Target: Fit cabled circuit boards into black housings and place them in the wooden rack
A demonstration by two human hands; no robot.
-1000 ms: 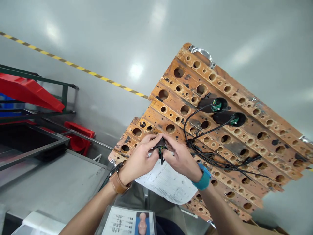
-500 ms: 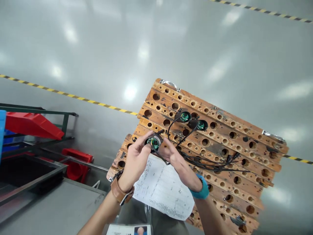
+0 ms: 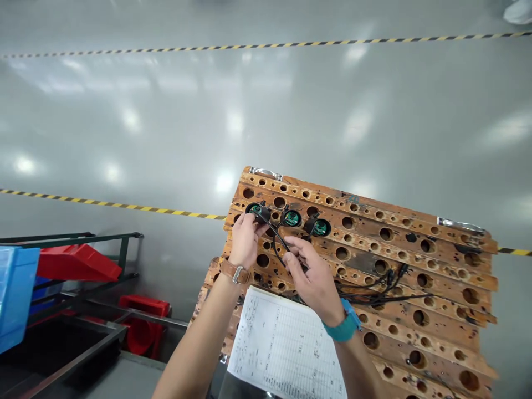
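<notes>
My left hand [image 3: 246, 239] grips a round black housing [image 3: 263, 213] with a green circuit board inside, at the upper left of the brown board with holes [image 3: 369, 266]. Two similar housings, one in the middle [image 3: 292, 217] and one on the right [image 3: 321, 227], rest on the board beside it. My right hand [image 3: 307, 271] has its fingers closed round a black cable [image 3: 277, 235] that runs from the held housing. More black cables [image 3: 382, 293] lie bunched to the right of my right hand.
A printed sheet [image 3: 286, 343] lies at the board's near edge. Red bins [image 3: 78, 262], a blue bin [image 3: 16, 293] and a dark metal frame [image 3: 83, 360] stand at the left. Metal handles [image 3: 461, 225] are fixed along the board's far edge.
The view has shifted. My left hand has carried the housing from above the sheet to beside the other two. My right hand has left the housing's side and closed on the cable.
</notes>
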